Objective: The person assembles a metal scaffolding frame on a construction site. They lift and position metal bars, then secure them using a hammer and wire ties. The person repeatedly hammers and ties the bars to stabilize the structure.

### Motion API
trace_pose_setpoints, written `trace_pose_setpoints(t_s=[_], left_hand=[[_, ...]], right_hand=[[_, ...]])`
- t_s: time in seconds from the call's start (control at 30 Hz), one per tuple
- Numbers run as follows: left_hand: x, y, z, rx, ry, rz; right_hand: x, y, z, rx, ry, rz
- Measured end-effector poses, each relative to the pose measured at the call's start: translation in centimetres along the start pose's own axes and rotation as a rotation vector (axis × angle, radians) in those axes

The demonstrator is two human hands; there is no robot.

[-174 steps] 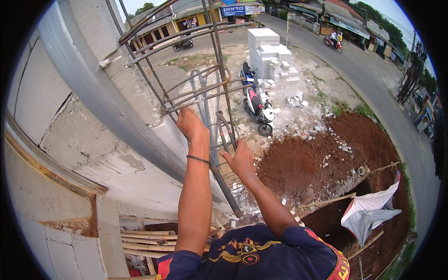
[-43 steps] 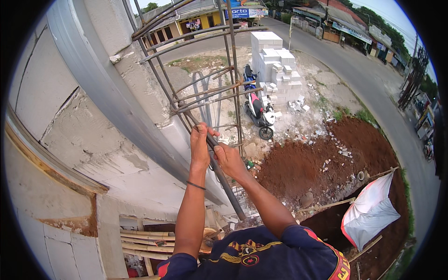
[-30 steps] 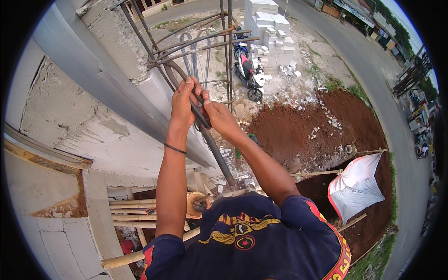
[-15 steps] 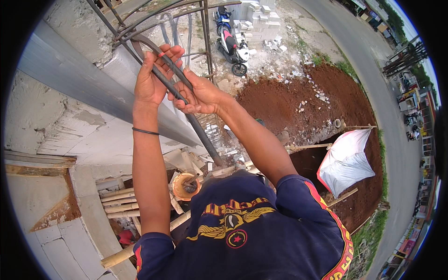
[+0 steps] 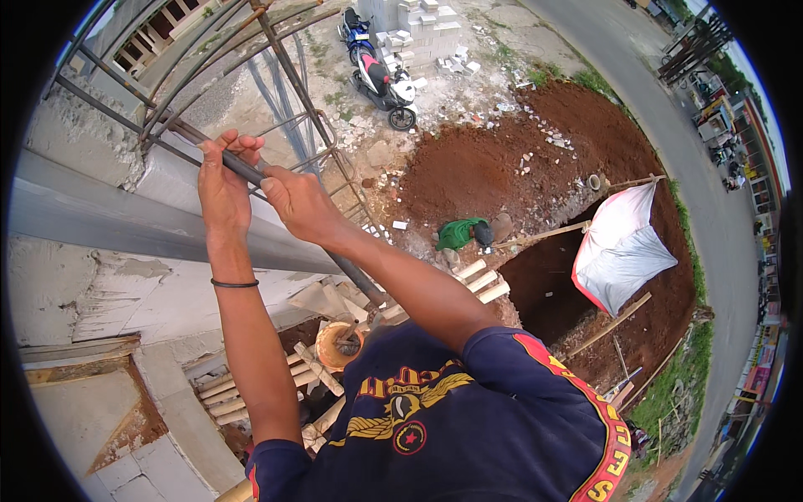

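A thick dark bar (image 5: 242,170) runs slantwise past the rebar cage (image 5: 284,71) at the upper left. My left hand (image 5: 226,184) is curled about its upper part, thumb on the near side and fingertips showing beyond. Just below, my right hand (image 5: 297,201) is closed on the same bar, its fingers mostly hidden under the palm. A dark length (image 5: 355,274) shows again below my right wrist; whether it is the same piece is hidden by the hand. Thinner steel rods and bent hoops of the cage surround the bar's far end.
A grey metal beam (image 5: 100,205) lies along the block wall (image 5: 134,293) at left. Below are an orange bucket (image 5: 335,358) and bamboo poles (image 5: 222,393). Beyond lie a dug pit (image 5: 539,289), a white sheet (image 5: 623,251), red soil (image 5: 468,159) and a parked scooter (image 5: 385,88).
Both hands have moved left and slightly down in view. My right hand turned from palm-up to closed over the bar. The view shifted, showing more of the cage and pit.
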State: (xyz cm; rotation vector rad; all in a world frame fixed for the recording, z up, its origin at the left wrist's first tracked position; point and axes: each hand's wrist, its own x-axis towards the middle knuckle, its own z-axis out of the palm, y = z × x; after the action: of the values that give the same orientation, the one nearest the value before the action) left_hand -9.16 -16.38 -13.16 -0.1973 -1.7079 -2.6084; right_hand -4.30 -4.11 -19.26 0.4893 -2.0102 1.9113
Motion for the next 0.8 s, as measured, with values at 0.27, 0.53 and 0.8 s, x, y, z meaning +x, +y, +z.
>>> trace_pose_setpoints(t_s=[0.27, 0.53, 0.8], left_hand=[[0.2, -0.2, 0.3, -0.407, -0.281, -0.045], [0.2, -0.6, 0.6, -0.292, -0.088, -0.009], [-1.4, 0.0, -0.3, -0.129, -0.173, -0.032]], right_hand=[[1.1, -0.5, -2.2, 1.021, -0.463, 0.824], [-1.7, -1.9, 1.8, -0.549, 0.276, -0.25], [0.0, -2.2, -1.9, 0.371, -0.166, 0.386]])
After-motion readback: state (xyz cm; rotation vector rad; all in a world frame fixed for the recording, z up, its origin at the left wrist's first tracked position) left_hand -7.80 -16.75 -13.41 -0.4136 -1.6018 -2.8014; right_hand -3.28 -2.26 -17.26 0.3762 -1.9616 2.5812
